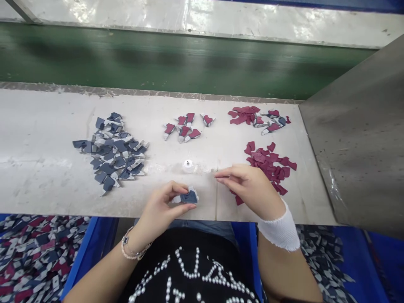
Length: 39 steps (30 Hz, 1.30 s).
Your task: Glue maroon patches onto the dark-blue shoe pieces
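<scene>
My left hand (166, 202) grips a blue-and-grey plastic part (189, 197) between thumb and fingers near the table's front edge. To its right, my right hand (244, 181) is closed in a pinch; a thin dark edge shows at the fingertips, too small to name. Just beyond both hands stands a small white round fixture (188, 166) with a metal tip. A pile of maroon flat pieces (268, 164) lies beside and partly behind my right hand. On the left is a heap of blue-and-grey parts (118, 153). Several grey parts with maroon faces (184, 128) lie behind the fixture.
More maroon pieces (241, 114) and a few assembled parts (273, 122) sit at the back right. A metal panel (356, 134) bounds the right side, and a green belt (158, 61) runs behind the white table (41, 168). Blue bins (83, 252) below hold many parts.
</scene>
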Tool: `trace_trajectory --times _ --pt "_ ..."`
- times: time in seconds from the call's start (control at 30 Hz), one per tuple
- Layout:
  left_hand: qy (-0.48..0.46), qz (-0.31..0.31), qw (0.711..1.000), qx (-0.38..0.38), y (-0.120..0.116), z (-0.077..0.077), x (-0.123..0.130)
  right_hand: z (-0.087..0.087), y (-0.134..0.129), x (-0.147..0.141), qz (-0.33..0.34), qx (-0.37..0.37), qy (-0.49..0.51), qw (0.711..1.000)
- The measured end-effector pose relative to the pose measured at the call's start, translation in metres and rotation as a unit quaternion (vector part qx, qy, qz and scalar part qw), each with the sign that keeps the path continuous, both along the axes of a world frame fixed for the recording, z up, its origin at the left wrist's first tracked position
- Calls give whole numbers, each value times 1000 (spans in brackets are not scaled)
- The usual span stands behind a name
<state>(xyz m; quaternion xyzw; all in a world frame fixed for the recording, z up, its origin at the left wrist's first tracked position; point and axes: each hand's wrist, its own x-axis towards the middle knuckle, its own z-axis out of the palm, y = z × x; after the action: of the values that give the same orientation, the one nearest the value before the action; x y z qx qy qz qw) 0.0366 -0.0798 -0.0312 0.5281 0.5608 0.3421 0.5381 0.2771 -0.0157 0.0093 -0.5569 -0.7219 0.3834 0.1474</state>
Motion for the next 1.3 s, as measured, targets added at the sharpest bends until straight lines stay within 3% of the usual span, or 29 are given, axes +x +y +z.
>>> trace_trajectory --times 0.17,0.4,0.57,0.73,0.93,1.1,1.3 --pt "-45 48 997 46 -1 -3 8 20 -24 -14 44 -53 142 987" --pt "-62 82 993 65 -1 0 17 24 -36 -30 61 -38 199 977" --pt "-74 93 991 65 -1 1 16 20 -36 -25 84 -81 202 972" --pt "-73 103 986 105 -1 -5 12 13 -37 -15 56 -124 277 951" --pt "-48 78 988 125 -1 -10 9 14 -35 -14 76 -108 227 965" --pt "-44 65 987 142 -4 -11 12 6 -31 -27 18 -162 235 958" --pt "-6 52 980 190 -3 -12 15 -2 -24 -30 -1 -191 260 947"
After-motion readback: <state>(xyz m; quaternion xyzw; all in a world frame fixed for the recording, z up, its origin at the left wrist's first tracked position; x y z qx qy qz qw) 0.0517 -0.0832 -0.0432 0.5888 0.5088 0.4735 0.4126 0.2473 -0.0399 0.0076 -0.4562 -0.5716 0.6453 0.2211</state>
